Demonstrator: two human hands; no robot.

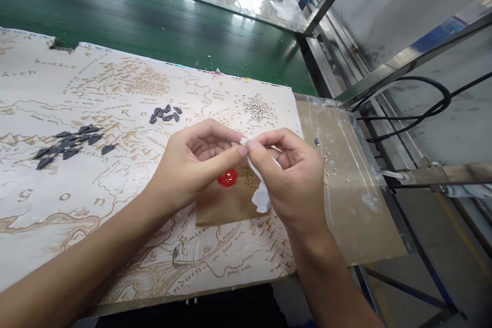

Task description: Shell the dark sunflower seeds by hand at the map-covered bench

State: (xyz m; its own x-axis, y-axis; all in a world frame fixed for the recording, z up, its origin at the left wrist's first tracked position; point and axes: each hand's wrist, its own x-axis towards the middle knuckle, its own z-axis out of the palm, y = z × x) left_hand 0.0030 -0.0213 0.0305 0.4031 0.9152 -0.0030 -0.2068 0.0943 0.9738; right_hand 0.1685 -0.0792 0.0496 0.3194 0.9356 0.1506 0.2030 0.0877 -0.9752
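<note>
My left hand (194,161) and my right hand (294,177) meet above the table, fingertips pinched together on a small white strip (261,192) that hangs down from my right fingers. Under the hands lies a brown card piece (226,205) with a small red round cap (227,178) on it. Both hands are closed in a pinch. Whatever tiny part sits between the fingertips is too small to make out.
A map-printed sheet (77,200) covers the table. Dark pointed pieces lie in a pile at the left (69,144) and a smaller group (165,113) farther back. Tiny specks (258,108) are scattered at the back right. A green conveyor belt (154,25) runs behind; black cables (418,107) hang at right.
</note>
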